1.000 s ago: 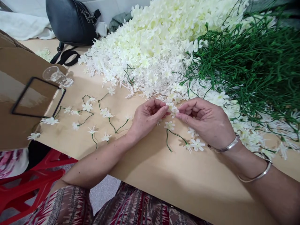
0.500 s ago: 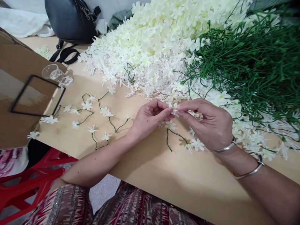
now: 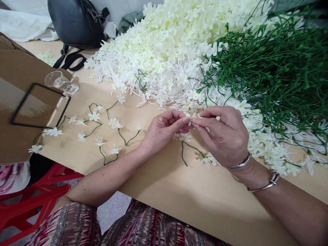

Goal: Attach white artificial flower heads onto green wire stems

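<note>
White flower (image 3: 190, 117) pinched in my left fingers (image 3: 179, 124); my right fingers (image 3: 206, 123) grip its edge (tips partly hidden). Stemmed blossoms (image 3: 185, 137) on worktop (image 3: 159, 181), nearer me than the fingers; green stems (image 3: 276, 68) heaped beyond my right fingers.

Black bag (image 3: 75, 25): near white cloth (image 3: 27, 27)
Clear cup (image 3: 62, 82): beside cardboard box (image 3: 28, 66)
Red stool (image 3: 56, 194): lower left

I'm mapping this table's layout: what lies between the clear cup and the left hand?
Several white flowers on green stems lie on the table between the clear cup and the left hand; the head view shows them.
</note>
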The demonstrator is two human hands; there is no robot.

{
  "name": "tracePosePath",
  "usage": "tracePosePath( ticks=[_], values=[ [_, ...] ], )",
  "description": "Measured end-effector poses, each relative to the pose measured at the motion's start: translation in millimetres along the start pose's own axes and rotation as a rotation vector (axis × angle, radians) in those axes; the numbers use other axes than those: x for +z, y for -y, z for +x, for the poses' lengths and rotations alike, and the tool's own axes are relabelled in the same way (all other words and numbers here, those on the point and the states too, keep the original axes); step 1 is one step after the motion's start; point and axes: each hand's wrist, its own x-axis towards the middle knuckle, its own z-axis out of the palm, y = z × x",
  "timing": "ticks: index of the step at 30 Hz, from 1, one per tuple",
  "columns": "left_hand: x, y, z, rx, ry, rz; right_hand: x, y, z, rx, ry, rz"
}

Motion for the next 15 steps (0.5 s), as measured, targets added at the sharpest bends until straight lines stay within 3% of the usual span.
tracePosePath(
  ticks=[4,15],
  values=[
    [4.0,-1.1,-1.4,-0.017,-0.003,-0.013,-2.3,5.0,1.1,0.077,0.0,-0.016],
    [4.7,5.2,0.3,0.152,0.022,-0.012,7.1,9.6,1.5,0.235,-0.122,0.224]
  ],
)
